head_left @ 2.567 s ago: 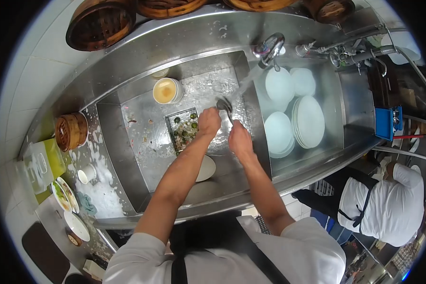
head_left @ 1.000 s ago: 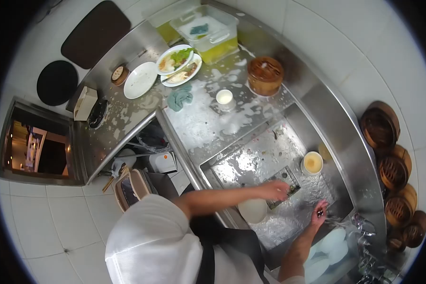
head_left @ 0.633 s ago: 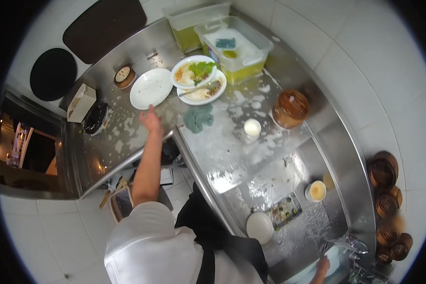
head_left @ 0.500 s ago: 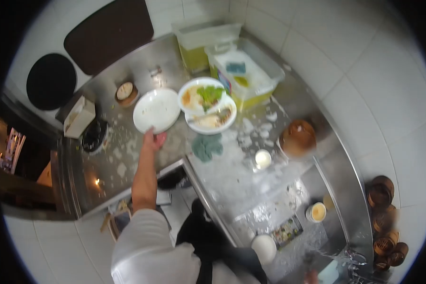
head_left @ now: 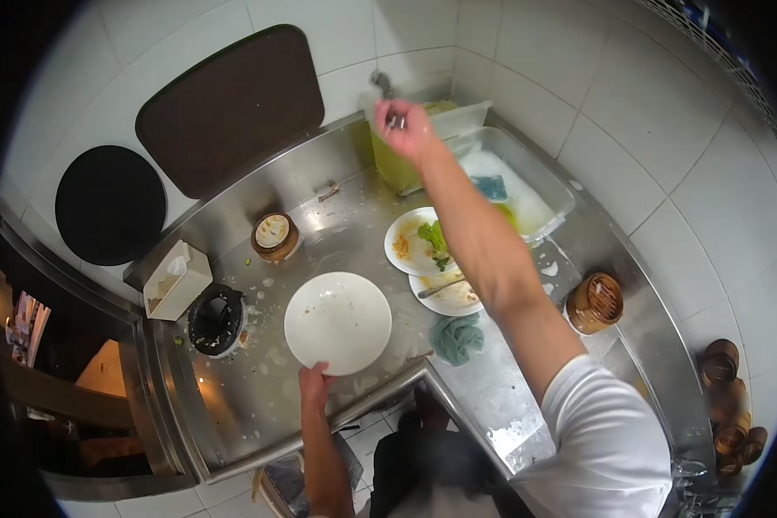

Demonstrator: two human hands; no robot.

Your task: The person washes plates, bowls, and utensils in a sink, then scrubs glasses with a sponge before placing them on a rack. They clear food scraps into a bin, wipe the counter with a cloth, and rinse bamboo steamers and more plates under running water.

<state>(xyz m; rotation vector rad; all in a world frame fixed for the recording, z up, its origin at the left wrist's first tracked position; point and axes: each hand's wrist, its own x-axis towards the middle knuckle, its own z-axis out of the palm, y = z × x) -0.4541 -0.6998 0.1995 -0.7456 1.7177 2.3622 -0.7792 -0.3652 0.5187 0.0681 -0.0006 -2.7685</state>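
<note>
White plate [head_left: 337, 322] pinched at near rim by left hand [head_left: 315, 380]; wet grip may slip, plate could crack on steel counter [head_left: 242, 406]; right hand [head_left: 403, 125] closed on small metal cutlery [head_left: 394, 119] over tub [head_left: 388, 168]; could splash.

Bare counter [head_left: 242, 406] beside white plate [head_left: 337, 322], dishes [head_left: 432, 259] beyond.

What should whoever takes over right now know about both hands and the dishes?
Left hand: fingers grip the near rim of the white plate, which is smeared, at the counter edge. Whether it is lifted or resting, I cannot tell.
Right hand: raised over the yellow tub, shut on a small metal item, too blurred to name.
Done: no clean dishes in view.
Left: two overlapping plates with food scraps, a utensil on the lower one. A cloth lies beside them, with the soapy tub behind.
</note>
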